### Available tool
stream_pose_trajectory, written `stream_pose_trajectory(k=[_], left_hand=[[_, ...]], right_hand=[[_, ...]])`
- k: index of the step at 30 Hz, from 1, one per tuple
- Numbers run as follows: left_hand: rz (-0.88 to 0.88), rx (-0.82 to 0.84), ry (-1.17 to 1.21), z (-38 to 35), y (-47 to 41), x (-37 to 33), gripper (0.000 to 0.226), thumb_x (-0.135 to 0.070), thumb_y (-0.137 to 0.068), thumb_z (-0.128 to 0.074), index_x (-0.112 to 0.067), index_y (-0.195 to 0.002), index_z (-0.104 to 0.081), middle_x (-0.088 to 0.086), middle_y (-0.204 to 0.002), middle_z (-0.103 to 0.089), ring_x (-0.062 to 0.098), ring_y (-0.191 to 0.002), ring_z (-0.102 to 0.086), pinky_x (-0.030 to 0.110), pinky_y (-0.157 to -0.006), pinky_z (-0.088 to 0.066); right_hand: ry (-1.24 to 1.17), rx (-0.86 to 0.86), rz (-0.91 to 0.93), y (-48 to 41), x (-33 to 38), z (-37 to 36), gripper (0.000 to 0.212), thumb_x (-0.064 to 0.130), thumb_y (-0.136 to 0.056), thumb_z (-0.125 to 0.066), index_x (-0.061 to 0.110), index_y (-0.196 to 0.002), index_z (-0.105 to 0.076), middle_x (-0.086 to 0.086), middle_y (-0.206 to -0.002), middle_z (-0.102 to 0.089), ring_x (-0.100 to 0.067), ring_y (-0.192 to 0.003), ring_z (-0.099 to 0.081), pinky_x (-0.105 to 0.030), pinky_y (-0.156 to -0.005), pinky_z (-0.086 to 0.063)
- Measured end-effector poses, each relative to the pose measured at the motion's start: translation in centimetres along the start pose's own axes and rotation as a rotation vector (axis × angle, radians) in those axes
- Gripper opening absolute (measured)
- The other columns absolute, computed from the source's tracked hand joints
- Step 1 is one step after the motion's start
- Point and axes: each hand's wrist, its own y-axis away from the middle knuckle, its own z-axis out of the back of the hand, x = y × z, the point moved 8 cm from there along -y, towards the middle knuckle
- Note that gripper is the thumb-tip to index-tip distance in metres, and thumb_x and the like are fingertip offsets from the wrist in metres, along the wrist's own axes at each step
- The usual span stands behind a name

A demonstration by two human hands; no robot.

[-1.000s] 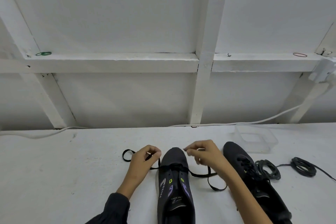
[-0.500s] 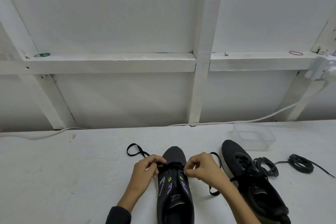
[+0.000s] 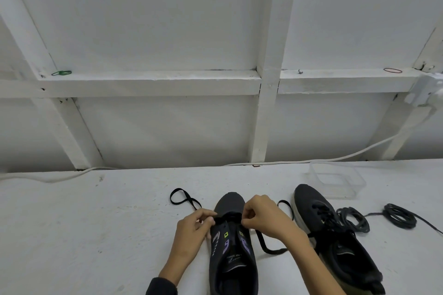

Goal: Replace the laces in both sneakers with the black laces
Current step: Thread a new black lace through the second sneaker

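A dark sneaker (image 3: 231,258) with purple and yellow-green eyelet tabs lies toe-away on the white table. A flat black lace (image 3: 183,199) runs through its lowest eyelets; one end loops out to the left, the other trails on the right side. My left hand (image 3: 194,227) pinches the lace at the left eyelets. My right hand (image 3: 262,217) pinches it at the right eyelets, close over the tongue. The second sneaker (image 3: 335,239) sits to the right with thin dark laces in it.
Coiled dark round laces (image 3: 352,219) lie beside the second sneaker, with another coil (image 3: 399,215) farther right. A clear plastic tub (image 3: 335,181) stands behind that sneaker. A white cable (image 3: 287,163) runs along the wall base. White wall framing rises behind the table.
Both hands have come together from a spread pull to the lowest eyelets. The lace ends now lie slack on either side of the shoe.
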Motion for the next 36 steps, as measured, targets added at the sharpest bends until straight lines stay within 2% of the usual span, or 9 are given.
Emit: stream_pose_trajectory(k=[5,8,13,19,23,25,28,32,36], left_hand=[[-0.031,0.073,-0.080,-0.9,0.3,-0.8,0.013,-0.018,-0.088,-0.068,-0.027,-0.079,-0.070,-0.011,-0.079,-0.070,0.003,-0.074,-0.062,0.020,-0.076,-0.048],[-0.036,0.144,-0.245,-2.5,0.6,-1.6,0.004,-0.035,-0.080,-0.071,-0.034,-0.077,-0.070,-0.010,-0.071,-0.067,0.003,-0.068,-0.059,0.027,-0.070,-0.050],[-0.013,0.117,-0.548,-3.7,0.0,-3.1,0.001,-0.042,-0.078,-0.065,-0.042,-0.077,-0.067,-0.026,-0.081,-0.066,-0.009,-0.080,-0.060,0.012,-0.064,-0.040],[0.020,0.213,-0.230,-4.4,-0.7,-1.9,0.008,-0.025,-0.072,-0.076,-0.033,-0.073,-0.073,-0.016,-0.048,-0.050,-0.002,-0.053,-0.048,0.025,-0.070,-0.046],[-0.015,0.153,-0.199,-4.3,-0.6,-1.3,0.009,-0.035,-0.066,-0.077,-0.039,-0.073,-0.072,-0.015,-0.052,-0.056,-0.001,-0.056,-0.051,0.025,-0.068,-0.047],[-0.023,0.135,-0.247,-4.3,-0.5,-1.3,0.009,-0.037,-0.069,-0.077,-0.041,-0.075,-0.072,-0.021,-0.054,-0.058,-0.002,-0.059,-0.053,0.022,-0.067,-0.047],[-0.031,0.108,-0.335,-4.3,-0.4,-1.7,0.010,-0.034,-0.075,-0.073,-0.043,-0.073,-0.069,-0.024,-0.057,-0.059,-0.003,-0.063,-0.057,0.017,-0.064,-0.044],[-0.061,0.109,-0.383,-4.5,-0.2,-1.9,0.009,-0.038,-0.078,-0.068,-0.043,-0.071,-0.065,-0.020,-0.057,-0.058,-0.003,-0.063,-0.056,0.016,-0.061,-0.042],[-0.111,0.145,-0.355,-4.8,-0.1,-1.6,0.010,-0.031,-0.081,-0.062,-0.039,-0.076,-0.061,-0.018,-0.054,-0.053,0.001,-0.061,-0.053,0.017,-0.062,-0.041]], right_hand=[[-0.103,-0.010,-0.006,0.6,-0.9,0.0,0.009,0.012,-0.083,-0.067,0.009,-0.085,-0.075,0.001,-0.074,-0.069,-0.006,-0.065,-0.059,-0.015,-0.061,-0.046],[-0.112,-0.037,-0.003,0.8,-0.9,0.0,0.009,0.013,-0.082,-0.067,0.011,-0.083,-0.075,0.006,-0.068,-0.065,-0.003,-0.062,-0.059,-0.013,-0.060,-0.045],[-0.001,-0.048,0.009,0.9,-0.2,-0.3,0.013,0.013,-0.083,-0.061,0.010,-0.086,-0.073,-0.005,-0.083,-0.072,-0.012,-0.073,-0.060,-0.025,-0.070,-0.048],[0.024,-0.037,0.014,0.6,-0.2,-0.3,0.015,0.016,-0.088,-0.059,0.010,-0.092,-0.072,-0.007,-0.091,-0.072,-0.013,-0.076,-0.057,-0.027,-0.072,-0.047],[0.024,-0.016,0.023,0.3,-0.2,-0.6,0.013,0.017,-0.090,-0.060,0.010,-0.094,-0.071,-0.005,-0.091,-0.070,-0.012,-0.076,-0.055,-0.028,-0.072,-0.047],[-0.030,-0.002,-0.004,0.1,-0.7,-0.7,0.007,0.020,-0.088,-0.065,0.018,-0.084,-0.070,0.004,-0.080,-0.066,-0.008,-0.067,-0.054,-0.032,-0.074,-0.050],[-0.144,0.016,-0.060,0.3,-1.7,-0.9,0.019,0.026,-0.080,-0.074,0.029,-0.065,-0.062,0.009,-0.063,-0.064,-0.005,-0.057,-0.059,-0.031,-0.067,-0.052],[-0.367,-0.004,-0.097,0.4,-2.3,-1.0,0.017,0.022,-0.073,-0.082,0.019,-0.067,-0.066,-0.004,-0.061,-0.067,-0.018,-0.060,-0.065,-0.032,-0.057,-0.052],[-0.581,0.029,-0.183,0.7,-2.6,-1.6,0.041,0.031,-0.064,-0.090,0.007,-0.081,-0.062,-0.009,-0.069,-0.066,-0.022,-0.061,-0.063,-0.034,-0.057,-0.057]])
